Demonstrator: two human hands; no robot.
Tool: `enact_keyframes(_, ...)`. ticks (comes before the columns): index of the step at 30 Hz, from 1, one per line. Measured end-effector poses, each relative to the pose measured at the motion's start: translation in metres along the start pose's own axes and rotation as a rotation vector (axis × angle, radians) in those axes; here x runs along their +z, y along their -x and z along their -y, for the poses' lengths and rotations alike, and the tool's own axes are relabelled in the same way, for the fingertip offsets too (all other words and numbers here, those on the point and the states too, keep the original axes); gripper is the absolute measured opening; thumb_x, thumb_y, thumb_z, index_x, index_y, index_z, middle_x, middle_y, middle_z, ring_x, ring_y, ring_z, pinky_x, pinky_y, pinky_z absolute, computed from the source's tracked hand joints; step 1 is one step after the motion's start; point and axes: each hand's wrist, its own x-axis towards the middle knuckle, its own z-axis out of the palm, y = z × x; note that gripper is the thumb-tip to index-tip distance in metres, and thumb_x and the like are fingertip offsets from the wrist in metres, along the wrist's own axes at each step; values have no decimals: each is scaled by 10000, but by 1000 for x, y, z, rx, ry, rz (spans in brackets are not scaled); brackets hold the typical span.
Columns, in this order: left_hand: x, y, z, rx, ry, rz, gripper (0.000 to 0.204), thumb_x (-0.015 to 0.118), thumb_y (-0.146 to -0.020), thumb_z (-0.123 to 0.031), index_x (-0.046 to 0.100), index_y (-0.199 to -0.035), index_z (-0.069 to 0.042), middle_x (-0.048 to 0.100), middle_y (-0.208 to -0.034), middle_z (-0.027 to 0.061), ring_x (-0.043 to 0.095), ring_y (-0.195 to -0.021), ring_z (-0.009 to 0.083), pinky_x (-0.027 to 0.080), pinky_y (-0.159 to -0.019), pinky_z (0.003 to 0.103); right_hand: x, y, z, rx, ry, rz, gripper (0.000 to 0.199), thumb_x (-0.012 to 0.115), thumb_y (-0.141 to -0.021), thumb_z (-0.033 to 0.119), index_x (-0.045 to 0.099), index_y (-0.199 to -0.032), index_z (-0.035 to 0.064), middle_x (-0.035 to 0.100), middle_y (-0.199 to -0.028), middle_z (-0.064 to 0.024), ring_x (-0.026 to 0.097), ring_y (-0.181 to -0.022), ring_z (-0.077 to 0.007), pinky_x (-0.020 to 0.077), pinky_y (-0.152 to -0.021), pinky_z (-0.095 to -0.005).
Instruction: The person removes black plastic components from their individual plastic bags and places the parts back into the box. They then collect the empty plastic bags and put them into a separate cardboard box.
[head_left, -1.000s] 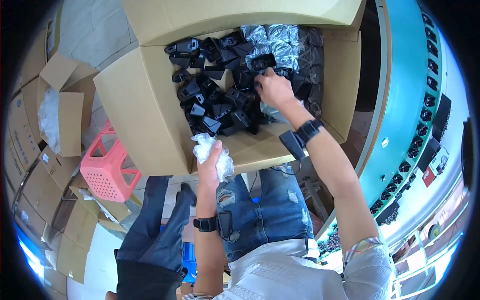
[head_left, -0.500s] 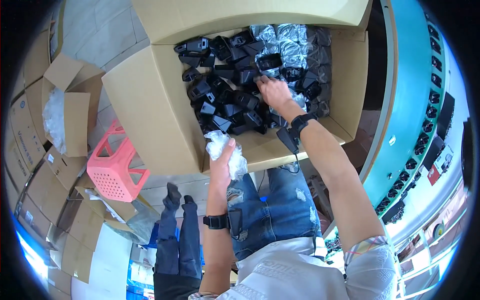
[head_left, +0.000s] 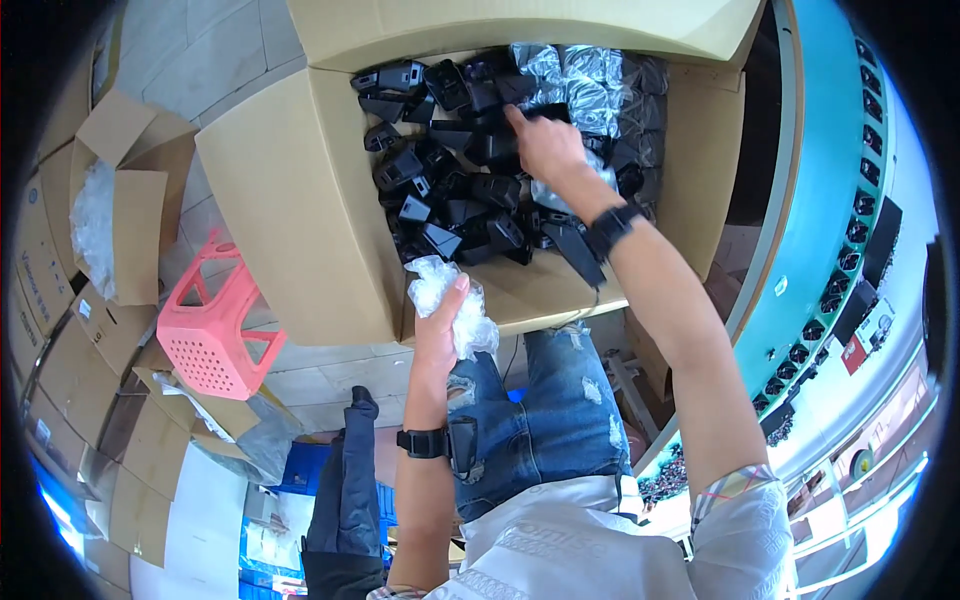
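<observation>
A large open cardboard carton [head_left: 355,220] holds a heap of black plastic device housings [head_left: 405,165], some with glossy faces. Along its right side stand rows of pieces wrapped in clear, silvery film [head_left: 588,95]. My right hand [head_left: 548,150] is over the heap beside these rows, one finger stretched out among the black pieces. Its other fingers are partly hidden, and I see nothing held in it. At the carton's near edge my left hand [head_left: 437,325] is closed around crumpled clear plastic bags [head_left: 465,315]. Each wrist wears a black strap with a small black box.
A pink plastic stool [head_left: 215,335] stands left of the carton, near a smaller open box [head_left: 150,215] of clear plastic. More cartons are stacked at the far left. On the right runs a green bench [head_left: 800,220] with a row of black parts. Another person's leg [head_left: 350,470] is at lower left.
My right hand has moved up and slightly left within the carton, and a finger now stretches out. My left hand still grips the plastic bags. The view has shifted slightly.
</observation>
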Motion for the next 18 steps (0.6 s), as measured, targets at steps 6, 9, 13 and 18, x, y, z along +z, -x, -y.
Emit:
enact_keyframes(6,-3,-1,2,-5,6,26,203,701,-882,-143,632,-1060,-75,637,-926,-1,603,-812,86,490,-710,254,20,-29,-14,-142,354,142,234,483,-925,208,700,-938,121,715,-888,-87,703,-823,-256,553,-678,-376)
enact_keyframes(9,1,0,2,6,5,25,198,701,-880,-141,632,-1055,-78,636,-919,-2,604,-804,86,488,-700,251,19,-27,-15,-153,376,125,217,502,-909,180,710,-933,122,722,-930,-70,702,-884,-239,559,-713,-366)
enact_keyframes(13,-2,-3,6,8,38,40,192,701,-879,-145,630,-1046,-84,637,-910,0,607,-792,89,488,-684,250,21,-19,-37,-185,288,63,198,497,-920,211,657,-931,95,696,-865,-137,689,-822,-298,550,-693,-423)
enact_keyframes(18,-10,-3,2,-22,34,55,189,689,-888,-164,624,-1047,-84,636,-896,2,608,-771,93,490,-671,252,3,24,-62,-93,-321,-339,191,568,-881,188,622,-884,5,642,-851,-178,654,-799,-333,513,-699,-405)
